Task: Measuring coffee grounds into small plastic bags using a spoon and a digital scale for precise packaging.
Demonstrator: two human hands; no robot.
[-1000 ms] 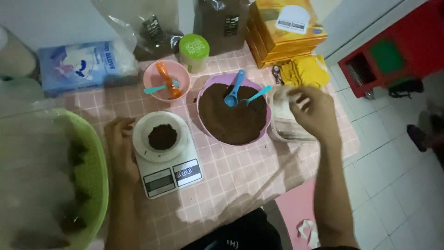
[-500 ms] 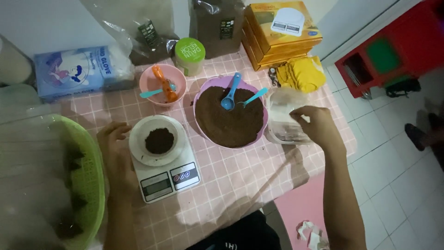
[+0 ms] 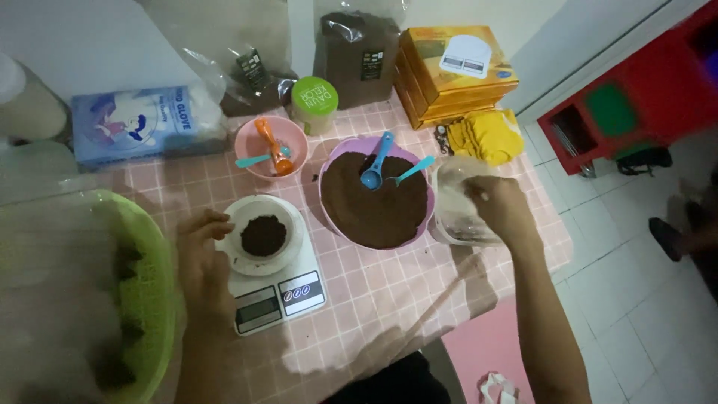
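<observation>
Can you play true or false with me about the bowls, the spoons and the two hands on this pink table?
1. The left hand touches the white dish on the scale. True.
2. The white dish is empty. False: a small pile of brown powder sits in it.
3. Two blue spoons stand in the purple bowl of brown powder. True.
4. The right hand holds an orange spoon. False: it is at a clear plastic bag; the orange spoon lies in the pink bowl.
5. The green basket is on the right. False: it is on the left.
</observation>
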